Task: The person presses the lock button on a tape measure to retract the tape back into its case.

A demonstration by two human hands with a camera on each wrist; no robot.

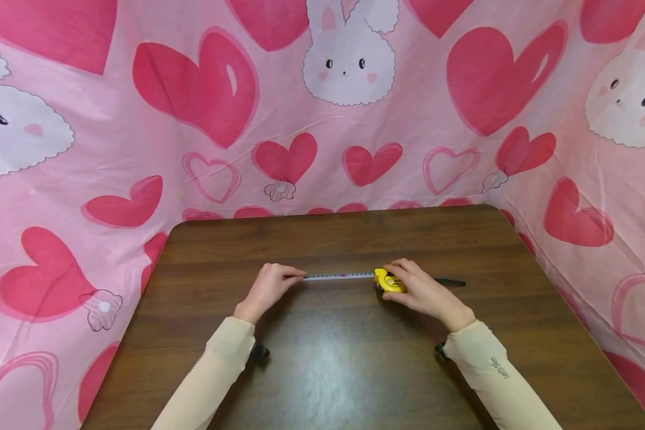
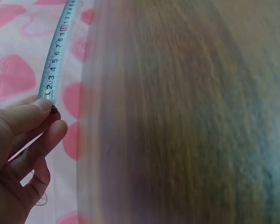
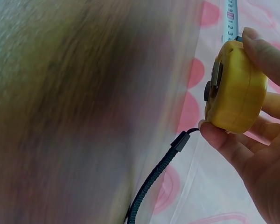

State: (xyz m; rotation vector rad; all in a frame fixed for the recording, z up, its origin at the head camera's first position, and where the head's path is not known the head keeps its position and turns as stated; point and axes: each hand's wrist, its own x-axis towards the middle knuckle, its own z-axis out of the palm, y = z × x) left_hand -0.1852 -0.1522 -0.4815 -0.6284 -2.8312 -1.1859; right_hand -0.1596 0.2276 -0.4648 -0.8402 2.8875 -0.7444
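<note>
A yellow tape measure (image 1: 390, 282) is held in my right hand (image 1: 421, 292), thumb and fingers curled round its case. Its pale blade (image 1: 340, 276) runs out leftward, drawn nearly straight across to my left hand (image 1: 271, 286). In the left wrist view the thumb and fingers pinch the end of the blade (image 2: 56, 60), close to the low numbers. The right wrist view shows the yellow case (image 3: 238, 91) with a metal clip on its side. A black wrist strap (image 3: 154, 177) hangs from the case; its far end (image 1: 451, 282) shows beyond my right hand.
Both hands are over a dark wooden table (image 1: 322, 358) with rounded far corners. Pink cloth (image 1: 279, 119) printed with hearts and rabbits hangs behind and at both sides. A black wrist camera (image 1: 259, 352) is on the left sleeve, another (image 1: 442, 351) on the right.
</note>
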